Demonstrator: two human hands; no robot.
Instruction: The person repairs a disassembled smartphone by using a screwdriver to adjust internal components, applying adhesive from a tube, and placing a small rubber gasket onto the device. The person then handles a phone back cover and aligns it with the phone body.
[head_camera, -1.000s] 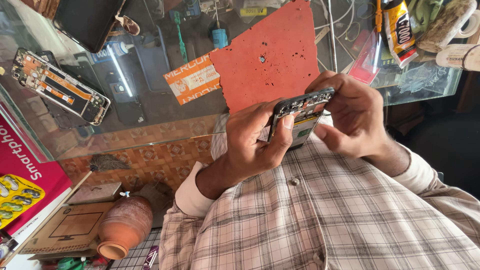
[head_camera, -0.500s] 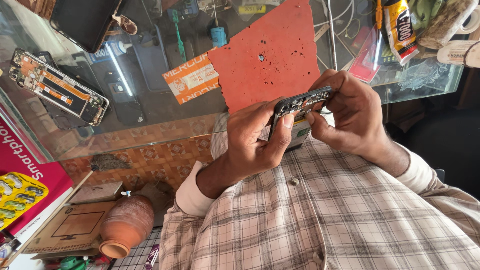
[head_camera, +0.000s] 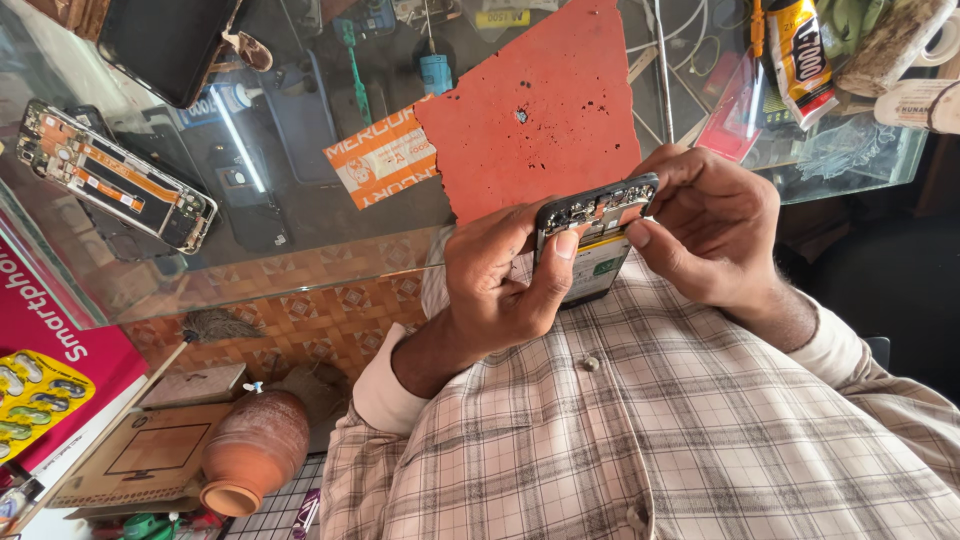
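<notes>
My left hand (head_camera: 495, 290) grips an opened smartphone (head_camera: 592, 232) with its back cover off, so the circuit board and battery show. Its thumb presses on the battery side. My right hand (head_camera: 712, 225) holds the phone's upper right end, with the fingertips pinched at the edge near the board. The phone is held tilted above my checked shirt (head_camera: 640, 430), just in front of a red mat (head_camera: 540, 120) that lies on the glass counter (head_camera: 300, 250).
A second stripped phone frame (head_camera: 115, 175) and a dark phone (head_camera: 165, 40) lie on the glass at left. An orange card (head_camera: 385, 155) lies beside the mat, with a glue tube (head_camera: 800, 55) and tape rolls (head_camera: 915, 60) at top right. A clay pot (head_camera: 250, 450) and pink box (head_camera: 45, 350) are at lower left.
The phone has tipped from more face-on to nearly edge-on, and my right fingers have shifted along its top end. Both hands stay in the same place.
</notes>
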